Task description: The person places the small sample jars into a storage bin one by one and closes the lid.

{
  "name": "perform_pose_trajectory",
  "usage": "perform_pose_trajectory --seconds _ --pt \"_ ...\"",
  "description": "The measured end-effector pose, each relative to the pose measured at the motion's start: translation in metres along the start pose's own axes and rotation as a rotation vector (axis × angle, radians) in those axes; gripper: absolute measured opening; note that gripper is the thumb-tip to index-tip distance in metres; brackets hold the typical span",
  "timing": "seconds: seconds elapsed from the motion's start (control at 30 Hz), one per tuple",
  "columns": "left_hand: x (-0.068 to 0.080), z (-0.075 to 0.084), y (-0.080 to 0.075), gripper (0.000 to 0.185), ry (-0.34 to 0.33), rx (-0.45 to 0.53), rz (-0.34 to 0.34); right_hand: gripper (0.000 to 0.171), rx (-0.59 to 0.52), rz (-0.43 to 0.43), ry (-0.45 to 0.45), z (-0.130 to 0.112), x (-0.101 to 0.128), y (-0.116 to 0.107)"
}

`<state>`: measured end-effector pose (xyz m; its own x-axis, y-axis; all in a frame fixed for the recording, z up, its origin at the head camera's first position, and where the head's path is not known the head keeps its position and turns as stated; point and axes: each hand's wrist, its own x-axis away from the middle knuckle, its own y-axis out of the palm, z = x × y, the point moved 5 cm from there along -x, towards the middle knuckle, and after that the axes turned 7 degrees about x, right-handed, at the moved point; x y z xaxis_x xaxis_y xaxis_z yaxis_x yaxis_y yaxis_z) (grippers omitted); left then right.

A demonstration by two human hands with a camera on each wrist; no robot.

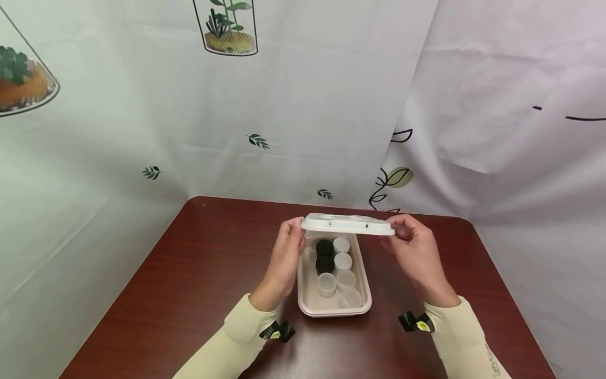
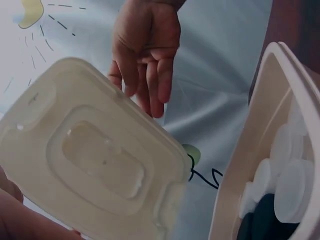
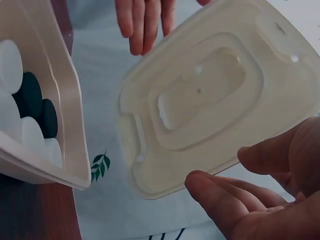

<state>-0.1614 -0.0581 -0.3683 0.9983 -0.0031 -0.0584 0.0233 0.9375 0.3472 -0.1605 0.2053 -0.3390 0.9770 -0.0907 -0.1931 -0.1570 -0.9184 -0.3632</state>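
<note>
One lid [image 1: 347, 225], a flat rounded rectangle of smooth off-white plastic with a stepped raised panel on its underside, is held level just above the far end of its box. My left hand [image 1: 284, 260] pinches its left short edge with curled fingers; my right hand [image 1: 416, 252] grips the right edge in the same way, so both grips are closed on the lid. One box [image 1: 331, 308], a shallow rounded-rectangular tub of matte beige plastic, rests on the counter [image 1: 189, 273] directly beneath the lid and between my hands. Inside it are small round pots in two rows: two black ones [image 1: 324, 255] at the far left, two with opaque white caps [image 1: 342, 252] beside them, and three of clear plastic [image 1: 341, 287] toward the near end, seven in all. The counter is a glossy dark red-brown wood-grain top with rounded corners. Pale fabric sheets [image 1: 307, 121] printed with small green leaves and potted plants hang behind and to both sides. My two sleeves [image 1: 236, 337] are pale yellow knit, each with a small black clip at the cuff.
</note>
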Motion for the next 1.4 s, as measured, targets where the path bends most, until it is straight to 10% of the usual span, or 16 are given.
perform_pose_trajectory --seconds 0.23,0.73,1.4 --pt "0.005 -0.002 -0.005 0.055 0.009 0.046 -0.138 0.026 -0.069 -0.127 0.036 0.012 0.009 0.001" --pt "0.032 -0.041 -0.020 0.062 0.112 -0.624 -0.277 0.065 0.020 -0.349 0.059 0.048 0.040 0.041" --pt "0.042 -0.076 -0.039 0.068 -0.008 -0.717 -0.236 0.074 0.256 -0.363 -0.109 0.073 0.062 0.071"
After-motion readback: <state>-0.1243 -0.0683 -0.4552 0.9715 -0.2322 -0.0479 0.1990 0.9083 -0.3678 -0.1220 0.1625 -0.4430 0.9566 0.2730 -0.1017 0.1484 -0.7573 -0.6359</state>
